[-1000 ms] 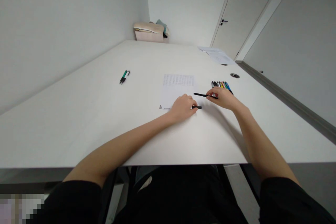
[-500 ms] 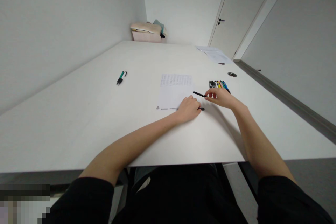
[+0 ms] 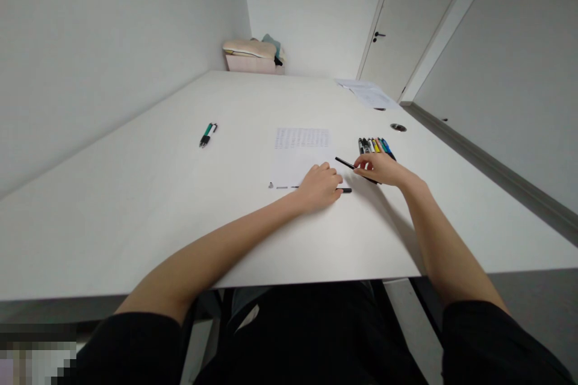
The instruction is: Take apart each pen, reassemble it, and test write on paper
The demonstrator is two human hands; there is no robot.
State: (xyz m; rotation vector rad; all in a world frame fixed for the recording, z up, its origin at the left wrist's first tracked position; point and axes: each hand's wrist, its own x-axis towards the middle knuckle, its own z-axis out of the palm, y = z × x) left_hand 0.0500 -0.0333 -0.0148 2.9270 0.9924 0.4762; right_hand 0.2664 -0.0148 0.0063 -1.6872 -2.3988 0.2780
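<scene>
A white sheet of paper (image 3: 301,150) with rows of small print lies on the white table (image 3: 180,204). My left hand (image 3: 318,187) rests at the sheet's near right corner, fingers curled over a thin black pen part (image 3: 345,190) that sticks out to its right. My right hand (image 3: 378,168) pinches a slim black pen (image 3: 345,163), its tip pointing left over the paper's edge. Several small dark pieces (image 3: 280,186) lie in a line left of my left hand. Just beyond my right hand is a row of several coloured pens (image 3: 374,144).
Two pens, one green and one dark (image 3: 207,133), lie apart at the left of the table. Loose papers (image 3: 368,94) sit at the far right, near a round cable hole (image 3: 398,127). A pink box with cloth (image 3: 253,55) stands at the far end. A door (image 3: 409,18) is at the right.
My left hand has shifted slightly right along the sheet's near edge, then eased back a little. My right hand keeps the black pen and has moved only slightly.
</scene>
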